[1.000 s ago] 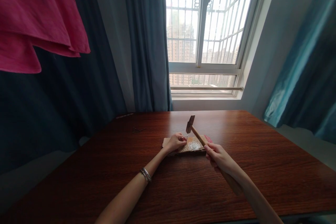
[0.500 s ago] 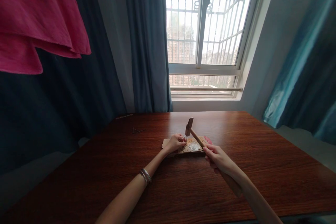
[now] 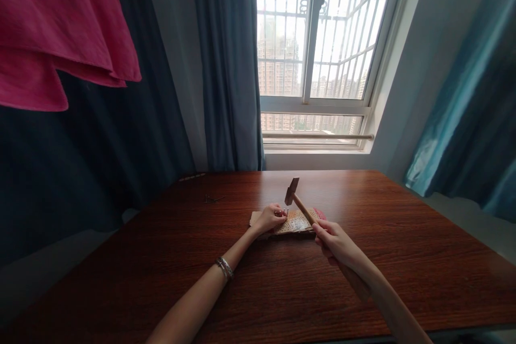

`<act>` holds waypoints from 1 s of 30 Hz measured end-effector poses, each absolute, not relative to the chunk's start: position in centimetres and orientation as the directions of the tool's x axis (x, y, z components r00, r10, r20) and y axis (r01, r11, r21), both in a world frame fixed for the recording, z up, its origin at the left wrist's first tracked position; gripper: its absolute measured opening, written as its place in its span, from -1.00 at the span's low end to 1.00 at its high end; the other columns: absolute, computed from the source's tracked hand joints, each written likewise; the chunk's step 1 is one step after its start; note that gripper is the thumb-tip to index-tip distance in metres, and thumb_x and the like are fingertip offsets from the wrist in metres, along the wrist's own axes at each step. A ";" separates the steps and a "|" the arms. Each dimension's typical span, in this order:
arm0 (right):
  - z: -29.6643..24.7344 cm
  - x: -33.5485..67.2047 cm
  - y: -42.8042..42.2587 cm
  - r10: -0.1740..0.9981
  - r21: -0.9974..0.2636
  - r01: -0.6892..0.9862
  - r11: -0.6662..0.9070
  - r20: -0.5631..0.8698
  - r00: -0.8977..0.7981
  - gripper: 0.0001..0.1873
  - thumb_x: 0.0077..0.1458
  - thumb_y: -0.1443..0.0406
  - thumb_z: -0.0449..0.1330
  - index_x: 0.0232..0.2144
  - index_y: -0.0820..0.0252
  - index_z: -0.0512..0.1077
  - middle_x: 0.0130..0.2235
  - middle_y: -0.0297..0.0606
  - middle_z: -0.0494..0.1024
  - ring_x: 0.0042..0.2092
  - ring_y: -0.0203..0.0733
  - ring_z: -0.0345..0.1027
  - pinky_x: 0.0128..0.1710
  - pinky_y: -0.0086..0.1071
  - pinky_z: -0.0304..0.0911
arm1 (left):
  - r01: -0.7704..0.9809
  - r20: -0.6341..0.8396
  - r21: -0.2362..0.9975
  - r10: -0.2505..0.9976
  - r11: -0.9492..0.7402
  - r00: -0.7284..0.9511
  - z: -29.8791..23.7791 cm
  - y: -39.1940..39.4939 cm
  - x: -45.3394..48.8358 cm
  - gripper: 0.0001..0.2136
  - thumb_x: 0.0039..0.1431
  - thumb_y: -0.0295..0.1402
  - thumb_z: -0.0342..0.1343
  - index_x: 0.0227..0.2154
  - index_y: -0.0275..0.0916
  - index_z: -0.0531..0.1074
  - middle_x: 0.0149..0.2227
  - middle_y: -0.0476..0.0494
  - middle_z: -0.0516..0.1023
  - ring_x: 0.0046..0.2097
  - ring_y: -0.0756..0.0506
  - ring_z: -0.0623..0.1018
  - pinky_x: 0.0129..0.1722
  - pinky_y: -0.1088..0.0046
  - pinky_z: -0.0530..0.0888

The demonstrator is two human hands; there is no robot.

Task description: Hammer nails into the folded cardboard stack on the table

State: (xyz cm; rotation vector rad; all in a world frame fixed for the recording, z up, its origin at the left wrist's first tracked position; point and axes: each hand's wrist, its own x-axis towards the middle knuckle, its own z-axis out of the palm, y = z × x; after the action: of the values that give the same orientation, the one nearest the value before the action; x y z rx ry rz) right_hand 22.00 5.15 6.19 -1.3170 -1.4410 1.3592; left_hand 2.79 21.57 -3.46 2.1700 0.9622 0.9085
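My right hand (image 3: 336, 243) is wrapped round the wooden handle of a hammer (image 3: 303, 209). The hammer's head is raised a little above a nail (image 3: 287, 213) that stands upright. My left hand (image 3: 271, 219) pinches that nail low down, its fingers resting on a flat piece of cardboard (image 3: 299, 221) with a dotted pattern and a pink end. A second nail seems to stand close by the fingers, though it is too small to be sure. The cardboard lies on the brown wooden table (image 3: 282, 285).
Several loose nails (image 3: 213, 199) lie on the table at the back left. A window (image 3: 314, 54) with bars is behind the table, with blue curtains (image 3: 229, 64) beside it. A pink cloth (image 3: 64, 27) hangs at upper left.
The hammer head has lifted from the nail's top to slightly above it. My left hand keeps its place at the nail.
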 end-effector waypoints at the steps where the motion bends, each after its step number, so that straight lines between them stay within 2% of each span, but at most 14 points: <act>1: 6.1 22.0 5.1 0.971 -0.977 0.189 -0.103 -0.140 -0.194 -0.61 -0.03 -0.05 -0.02 -0.47 0.15 0.11 -0.58 -0.51 0.18 -0.75 -0.55 -0.05 -0.85 -0.62 -0.09 | 0.382 0.344 0.731 0.789 -0.566 0.510 -3.5 21.6 2.8 -0.85 -0.08 -0.34 0.08 -0.55 -0.31 0.49 -0.43 -0.08 0.44 -0.36 -0.01 0.42 -0.35 0.54 0.31; 7: 6.0 22.1 5.1 0.970 -0.982 0.152 -0.113 -0.142 -0.199 -0.61 -0.02 -0.05 -0.02 -0.46 0.16 0.11 -0.57 -0.51 0.18 -0.74 -0.55 -0.05 -0.85 -0.62 -0.10 | 0.387 0.346 0.725 0.787 -0.570 0.511 -3.5 21.6 2.8 -0.85 -0.07 -0.35 0.08 -0.56 -0.31 0.49 -0.43 -0.08 0.44 -0.36 -0.01 0.42 -0.35 0.54 0.31; 13: 6.0 22.2 5.3 0.970 -0.972 0.206 -0.111 -0.151 -0.189 -0.60 -0.03 -0.06 -0.01 -0.45 0.16 0.14 -0.57 -0.50 0.19 -0.74 -0.53 -0.02 -0.86 -0.61 -0.09 | 0.377 0.362 0.715 0.773 -0.589 0.521 -3.7 21.7 2.8 -0.85 -0.08 -0.35 0.08 -0.54 -0.30 0.50 -0.45 -0.06 0.44 -0.35 -0.01 0.41 -0.34 0.54 0.30; 26: 6.3 22.4 5.1 0.973 -0.987 0.108 -0.120 -0.138 -0.183 -0.60 -0.04 -0.06 0.00 -0.43 0.16 0.14 -0.57 -0.50 0.18 -0.74 -0.55 -0.07 -0.85 -0.61 -0.10 | 0.396 0.352 0.723 0.795 -0.566 0.494 -3.5 21.5 2.9 -0.86 -0.09 -0.35 0.08 -0.55 -0.30 0.49 -0.45 -0.07 0.42 -0.37 -0.01 0.40 -0.36 0.54 0.30; 30: 6.1 22.5 5.2 0.970 -0.980 0.137 -0.141 -0.165 -0.179 -0.59 -0.06 -0.06 0.02 -0.46 0.16 0.12 -0.58 -0.50 0.18 -0.75 -0.54 -0.06 -0.86 -0.60 -0.09 | 0.399 0.340 0.725 0.795 -0.562 0.502 -3.3 21.4 2.8 -0.86 -0.09 -0.36 0.08 -0.56 -0.30 0.50 -0.45 -0.07 0.42 -0.36 -0.01 0.40 -0.35 0.54 0.30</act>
State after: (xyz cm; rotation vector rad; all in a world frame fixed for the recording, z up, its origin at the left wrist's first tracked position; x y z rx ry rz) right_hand 22.47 5.16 6.13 -1.3220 -1.3678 1.4070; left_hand 2.85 21.41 -3.34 2.1750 0.9751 0.9035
